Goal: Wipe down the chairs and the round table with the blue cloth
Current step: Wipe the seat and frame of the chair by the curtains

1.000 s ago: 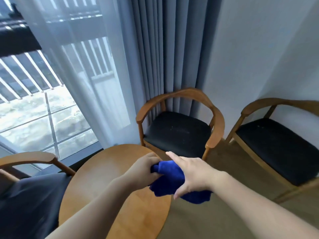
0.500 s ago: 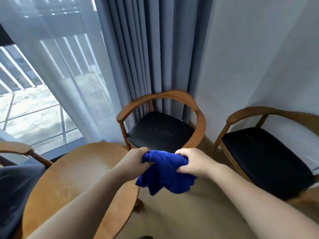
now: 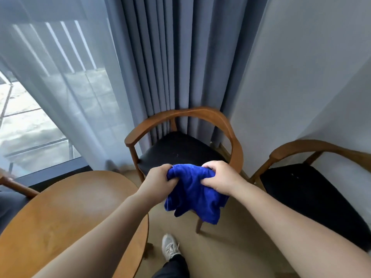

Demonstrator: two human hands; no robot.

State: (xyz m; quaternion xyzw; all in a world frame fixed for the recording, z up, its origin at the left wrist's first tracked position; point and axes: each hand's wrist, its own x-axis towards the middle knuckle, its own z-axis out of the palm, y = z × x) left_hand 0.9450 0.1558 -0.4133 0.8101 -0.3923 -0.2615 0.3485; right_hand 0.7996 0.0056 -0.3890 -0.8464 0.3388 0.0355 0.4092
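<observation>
The blue cloth [image 3: 193, 192] hangs bunched in the air between my two hands, in front of the middle chair. My left hand [image 3: 157, 182] grips its left top edge and my right hand [image 3: 218, 178] grips its right top edge. The middle chair [image 3: 224, 121] has a curved wooden back and a black seat, straight ahead against the curtain. A second such chair [image 3: 301, 146] stands at the right by the wall. The round wooden table [image 3: 66, 203] lies at lower left, partly under my left forearm.
Grey curtains [image 3: 180, 57] and a sheer curtain [image 3: 66, 87] over the window stand behind the chairs. A third chair's wooden arm [image 3: 18, 187] shows at the far left edge. My shoe [image 3: 169, 248] is on the beige floor between the table and the middle chair.
The view has swung right and nearer to the middle chair. Both hands have carried the cloth off the table's edge, and my right hand has closed on it.
</observation>
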